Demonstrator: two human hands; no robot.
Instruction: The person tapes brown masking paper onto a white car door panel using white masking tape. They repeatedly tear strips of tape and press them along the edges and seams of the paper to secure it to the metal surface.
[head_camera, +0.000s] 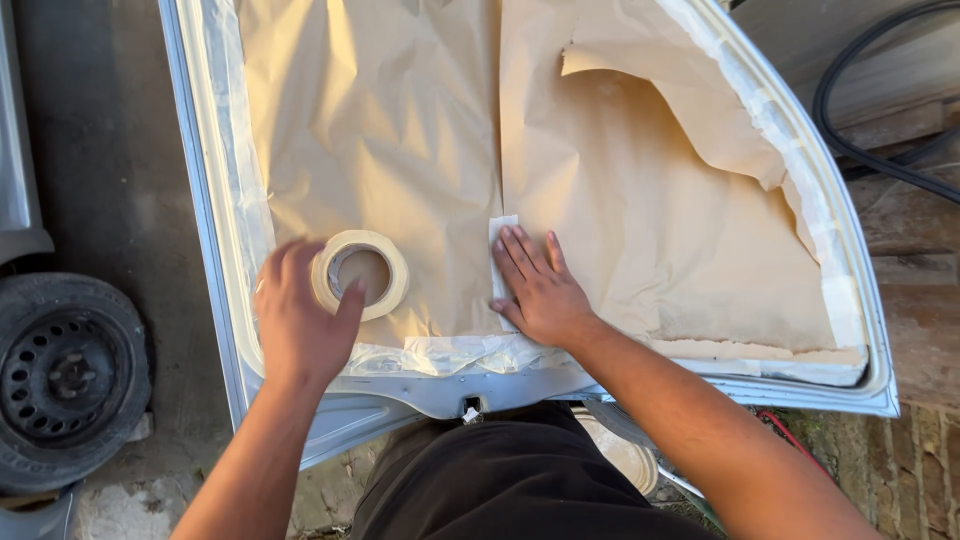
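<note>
My left hand (297, 322) grips a roll of pale masking tape (361, 274), thumb hooked into its core, held just above brown masking paper (400, 130). That paper covers a silver car body panel (215, 250) lying flat in front of me. My right hand (538, 290) lies flat, fingers together, pressing a short strip of tape (499, 236) over the seam where two paper sheets meet. A paper flap (690, 110) at the upper right is folded back and loose.
A car wheel with a black steel rim (65, 375) lies on the ground at the left. A black hose (880, 150) curves over the boards at the upper right. Brick paving (900, 470) shows at the lower right. Tape lines the panel's edges.
</note>
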